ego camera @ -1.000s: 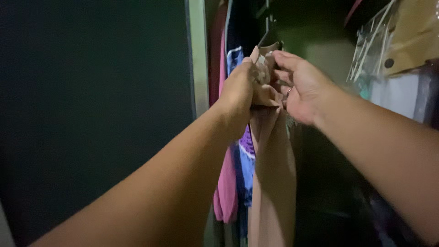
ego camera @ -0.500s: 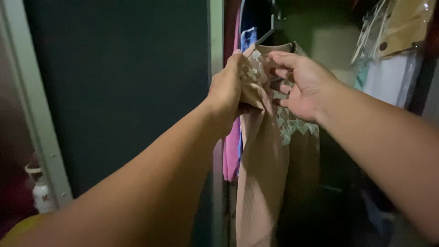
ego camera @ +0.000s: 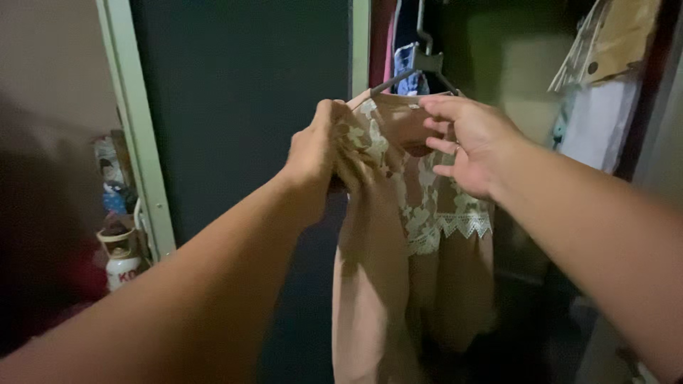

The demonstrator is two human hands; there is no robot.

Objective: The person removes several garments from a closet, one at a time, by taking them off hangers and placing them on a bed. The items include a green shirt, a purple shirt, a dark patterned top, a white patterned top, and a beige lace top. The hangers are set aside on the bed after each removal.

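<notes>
Our left hand [ego camera: 313, 153] bunches the shoulder of a tan blouse [ego camera: 398, 270] in a tight fist, fingers pressed together on the fabric. At three o'clock from it, our right hand [ego camera: 469, 146] is spread, fingertips touching the blouse's lace-trimmed neckline. We see the blouse hanging on a dark hanger [ego camera: 420, 67], at twelve o'clock from our hands, in front of a dark wardrobe door [ego camera: 235, 107]. At nine o'clock stands a small white jar [ego camera: 122, 267].

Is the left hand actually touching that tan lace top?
Touching. The head view shows the left hand closed around a bunched shoulder of the tan lace top.
</notes>
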